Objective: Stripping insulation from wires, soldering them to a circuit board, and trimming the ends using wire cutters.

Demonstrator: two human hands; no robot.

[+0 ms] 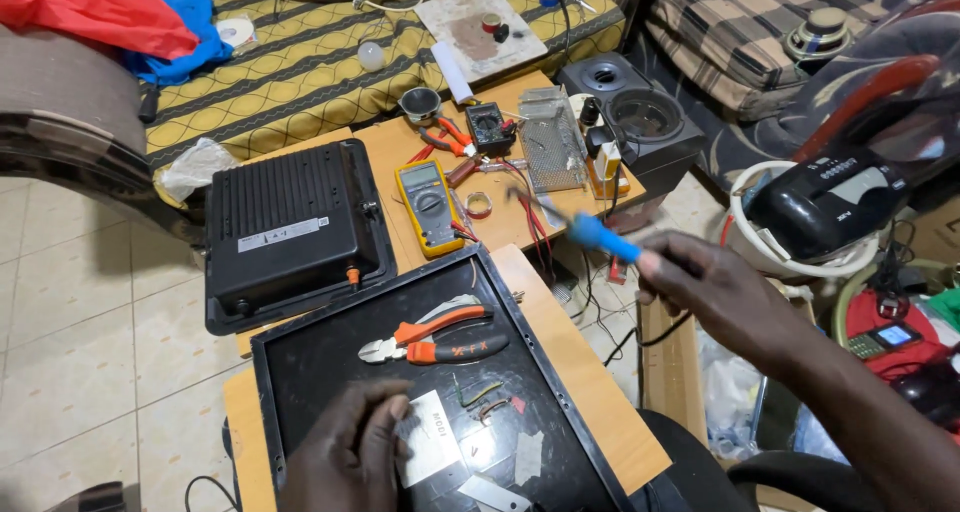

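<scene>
White label under left hand

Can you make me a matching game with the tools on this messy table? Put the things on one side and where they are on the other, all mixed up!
Things:
1. Orange-handled pliers
2. Yellow multimeter
3. Blue-handled tool
4. Small white card

Places:
A. Under the fingers of the left hand
B. Held up in the right hand
C. Lying in the black tray, above the left hand
D. On the wooden table, beside the ribbed black box

Pairs: 1-C, 2-D, 3-B, 4-A
</scene>
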